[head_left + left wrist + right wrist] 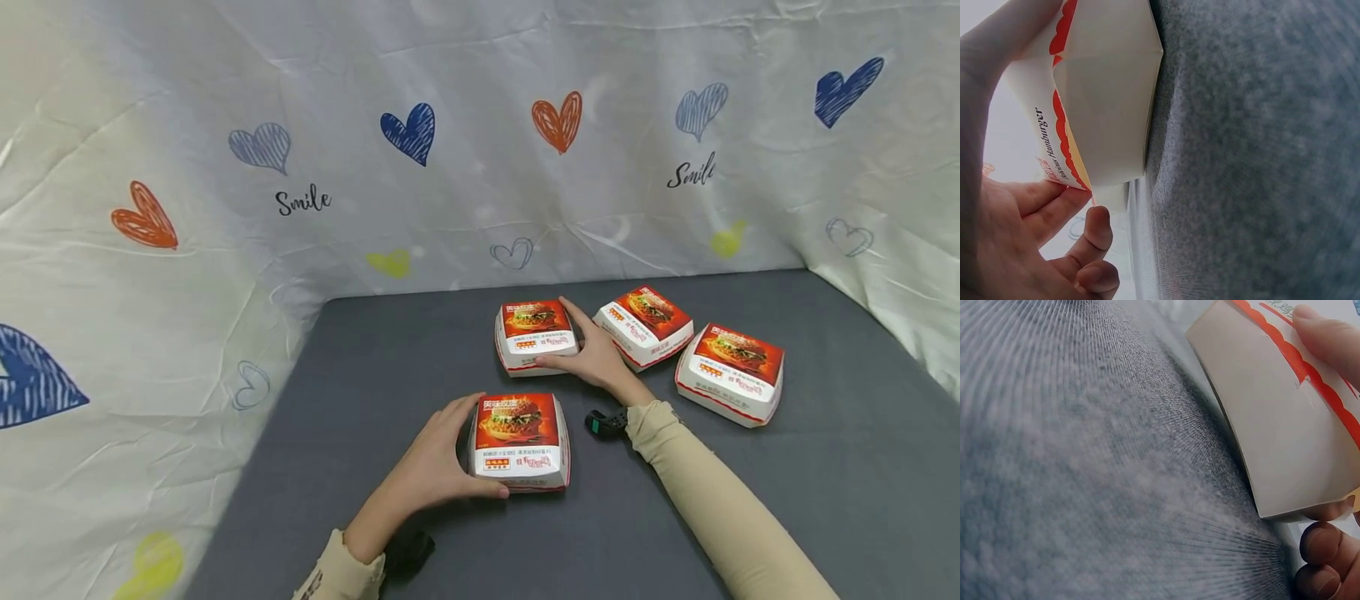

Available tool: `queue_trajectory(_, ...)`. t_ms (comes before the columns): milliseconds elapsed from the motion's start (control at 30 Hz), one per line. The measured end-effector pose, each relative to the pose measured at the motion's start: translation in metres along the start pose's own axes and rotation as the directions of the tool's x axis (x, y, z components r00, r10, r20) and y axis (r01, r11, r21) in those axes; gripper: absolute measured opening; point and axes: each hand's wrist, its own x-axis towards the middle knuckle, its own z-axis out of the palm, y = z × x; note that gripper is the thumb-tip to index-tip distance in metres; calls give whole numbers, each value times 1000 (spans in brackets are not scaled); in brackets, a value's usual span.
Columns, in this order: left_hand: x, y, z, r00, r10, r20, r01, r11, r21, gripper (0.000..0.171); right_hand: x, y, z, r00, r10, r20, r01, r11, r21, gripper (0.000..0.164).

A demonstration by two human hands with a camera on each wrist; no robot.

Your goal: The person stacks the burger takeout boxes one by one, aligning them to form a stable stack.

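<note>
Left hand (431, 467) fingers wrap the nearest burger box (519, 442) from its side, steadying it; right hand (592, 354) fingers clasp another box (534, 336) mid-worktop (375, 392).

Looked like a staged recording booth, not a kitchen; heart-print sheet (450, 167) draped behind and beside the grey-clothed table (375, 375).
</note>
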Motion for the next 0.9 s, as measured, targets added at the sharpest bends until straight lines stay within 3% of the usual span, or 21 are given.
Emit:
queue_trajectory(600,4,0,1,999,-50,15,50,999,14,128,6,-12,-5,999,-24,-34,25,999,31,114)
queue_trajectory(900,4,-2,2,999,-33,10,33,999,17,129,6,-25,-16,997,-39,-72,42,998,47,114)
